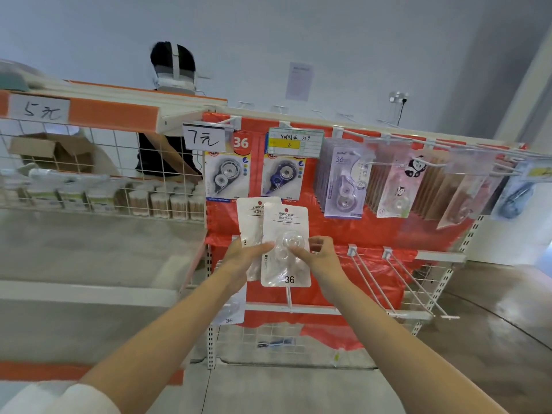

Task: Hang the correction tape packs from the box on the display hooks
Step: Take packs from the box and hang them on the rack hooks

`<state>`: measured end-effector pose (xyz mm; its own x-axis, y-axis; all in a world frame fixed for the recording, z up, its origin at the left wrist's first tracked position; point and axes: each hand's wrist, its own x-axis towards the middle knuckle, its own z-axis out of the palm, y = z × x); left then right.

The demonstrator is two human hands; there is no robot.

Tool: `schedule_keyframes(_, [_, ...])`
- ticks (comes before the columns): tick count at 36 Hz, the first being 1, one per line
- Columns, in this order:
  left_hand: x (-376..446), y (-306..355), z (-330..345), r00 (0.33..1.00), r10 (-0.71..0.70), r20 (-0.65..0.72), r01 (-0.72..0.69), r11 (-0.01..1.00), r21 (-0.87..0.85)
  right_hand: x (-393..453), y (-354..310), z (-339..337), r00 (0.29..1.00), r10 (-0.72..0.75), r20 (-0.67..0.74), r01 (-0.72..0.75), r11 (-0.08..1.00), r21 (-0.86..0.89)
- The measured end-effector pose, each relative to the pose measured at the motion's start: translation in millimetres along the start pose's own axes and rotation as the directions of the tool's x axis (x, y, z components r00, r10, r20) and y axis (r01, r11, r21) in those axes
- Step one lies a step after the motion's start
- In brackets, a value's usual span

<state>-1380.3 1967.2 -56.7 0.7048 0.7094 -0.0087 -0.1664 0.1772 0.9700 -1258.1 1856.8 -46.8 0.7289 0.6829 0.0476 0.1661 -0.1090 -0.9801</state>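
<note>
Left hand (239,258) holds a second white carded correction tape pack (249,222) tucked behind, its grip curled round that card's lower edge. In the middle, the front white card pack with clear plastic blister (285,246) stands upright before the red backing panel (343,231), pinched from both sides. Right hand (316,255) pinches the blister's edge with narrow fingertips. It looks light, stiff in the card, slick on the plastic; better held by the card edges. To the right, bare white wire display hooks (370,279) wait.
</note>
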Motion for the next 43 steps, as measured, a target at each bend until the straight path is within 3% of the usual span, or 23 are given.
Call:
schedule_keyframes(4, [0.0,-4.5,-9.8,1.000,0.022,-0.014,-0.021,0.998,0.062,5.0,2.1,2.1,0.990,0.114,0.078,-0.124,0.981,0.148])
schedule_keyframes(9, [-3.2,-7.7,-23.2,0.992,0.034,-0.123,-0.022,0.995,0.096,5.4,6.1,10.2,0.979,0.105,0.177,-0.117,0.991,0.061])
schedule_keyframes(16, [-12.7,-15.7,-76.5,0.940,0.028,-0.340,0.023,0.989,0.147,-4.7,19.5,24.7,0.955,0.146,0.256,-0.066,0.953,-0.297])
schedule_keyframes(22, [-24.2,-20.9,-113.0,0.896,-0.004,-0.444,0.026,0.999,0.043,-10.6,42.4,47.6,0.899,0.269,0.345,0.025,0.755,-0.655])
schedule_keyframes(26, [-29.8,-24.0,-120.6,0.870,-0.010,-0.493,0.023,1.000,0.020,-15.5,53.7,66.9,0.859,0.289,0.422,0.160,0.632,-0.759])
schedule_keyframes(32, [-35.0,-28.6,-120.4,0.881,-0.006,-0.473,0.001,1.000,-0.012,-13.3,69.1,87.8,0.851,0.276,0.446,0.231,0.566,-0.791])
schedule_keyframes(43, [-35.8,-31.5,-125.4,0.905,-0.017,-0.424,0.024,1.000,0.012,7.0,102.5,110.6,0.838,0.319,0.443,0.186,0.596,-0.781])
